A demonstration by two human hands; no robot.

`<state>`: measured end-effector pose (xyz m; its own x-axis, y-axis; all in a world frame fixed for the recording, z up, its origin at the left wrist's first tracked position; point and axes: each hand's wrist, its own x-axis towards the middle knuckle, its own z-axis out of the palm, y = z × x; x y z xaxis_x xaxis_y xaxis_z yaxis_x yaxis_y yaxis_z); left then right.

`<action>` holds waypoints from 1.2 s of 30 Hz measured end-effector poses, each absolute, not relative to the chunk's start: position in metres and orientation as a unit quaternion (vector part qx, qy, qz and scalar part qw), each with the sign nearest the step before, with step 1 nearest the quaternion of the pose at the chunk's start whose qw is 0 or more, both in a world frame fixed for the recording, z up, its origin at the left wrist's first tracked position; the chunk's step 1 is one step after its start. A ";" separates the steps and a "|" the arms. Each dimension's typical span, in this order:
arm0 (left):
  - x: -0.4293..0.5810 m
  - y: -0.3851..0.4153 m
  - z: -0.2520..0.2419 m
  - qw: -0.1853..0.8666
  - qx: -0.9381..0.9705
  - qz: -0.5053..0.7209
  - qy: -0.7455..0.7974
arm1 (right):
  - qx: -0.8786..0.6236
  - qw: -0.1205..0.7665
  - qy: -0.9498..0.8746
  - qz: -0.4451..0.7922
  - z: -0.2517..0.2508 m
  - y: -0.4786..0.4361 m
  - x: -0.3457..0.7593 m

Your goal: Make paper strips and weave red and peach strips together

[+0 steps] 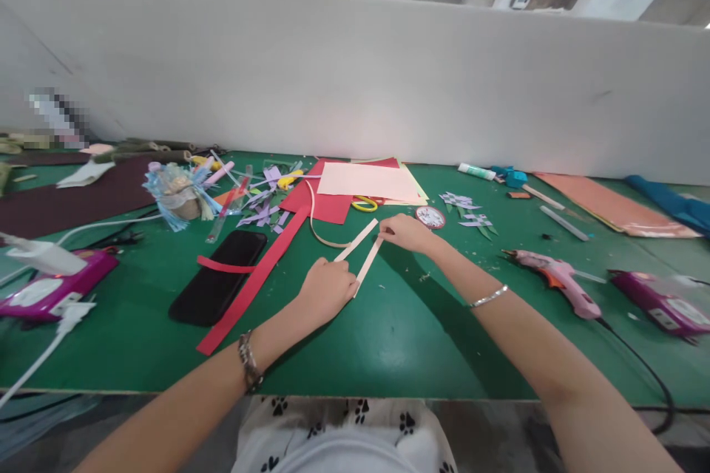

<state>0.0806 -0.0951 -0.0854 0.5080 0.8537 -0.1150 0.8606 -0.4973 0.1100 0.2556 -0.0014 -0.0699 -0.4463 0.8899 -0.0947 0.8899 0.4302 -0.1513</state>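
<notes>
Both of my hands hold thin cream paper strips [366, 255] over the green table [388, 340]. My left hand [326, 288] is closed, pinching the near ends of two strips. My right hand [407, 233] is closed on the far end of one strip. A third curved cream strip [317, 229] lies just behind them. A long red paper strip [255, 284] runs diagonally to the left of my left hand, beside a black phone [220, 275].
Red and cream paper sheets [366, 181] with yellow scissors [363, 203] lie behind. A pink glue gun [560, 279] and purple device [657, 299] sit right; another purple device [52, 288] left. Paper scraps [260, 207] and a ribbon bundle [177, 192] lie at the back left.
</notes>
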 end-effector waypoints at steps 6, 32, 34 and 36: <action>0.090 -0.081 -0.094 0.050 0.865 0.025 0.499 | 0.526 -0.001 0.845 -0.095 -0.075 0.032 0.246; 0.073 -0.085 -0.116 0.073 0.909 0.091 0.401 | 0.566 -0.142 0.809 -0.068 -0.071 0.022 0.206; 0.073 -0.086 -0.115 0.057 0.910 0.097 0.400 | 0.530 -0.127 0.833 -0.100 -0.072 0.018 0.180; 0.074 -0.086 -0.114 0.047 0.909 0.092 0.404 | 0.501 -0.109 0.849 -0.129 -0.076 0.014 0.158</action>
